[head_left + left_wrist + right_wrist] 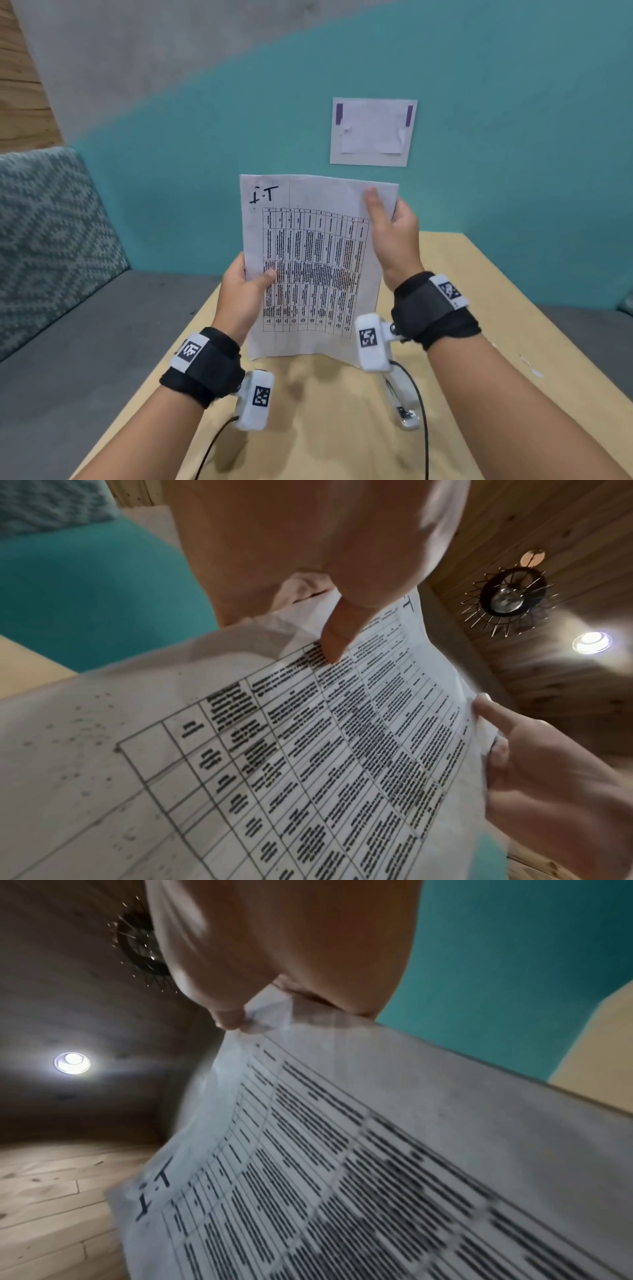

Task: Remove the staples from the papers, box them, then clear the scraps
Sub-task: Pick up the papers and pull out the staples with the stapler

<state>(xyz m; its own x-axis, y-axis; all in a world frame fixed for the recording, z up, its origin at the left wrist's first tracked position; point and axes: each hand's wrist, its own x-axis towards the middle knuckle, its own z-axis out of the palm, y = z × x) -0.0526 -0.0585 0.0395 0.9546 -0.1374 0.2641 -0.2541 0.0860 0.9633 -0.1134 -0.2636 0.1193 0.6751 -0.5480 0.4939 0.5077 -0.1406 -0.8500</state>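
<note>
Paper [308, 260] is the thing in hand: a thin printed sheet, or a few sheets together, held upright above the table [479, 291] with its lower edge near the tabletop. The left hand [239, 294] pinches its left edge partway up, thumb on the printed face and fingers behind. The right hand [394, 236] pinches the far right corner, thumb in front. No staple can be made out in any view; it is likely under that right thumb. The sheet looks light and limp, bowing between the two grips, and it would probably crease or tear if pulled hard. Holding close beside the stapled corner seems the safest grip. A staple remover or stapler [400, 404] lies on the table near the right wrist.
</note>
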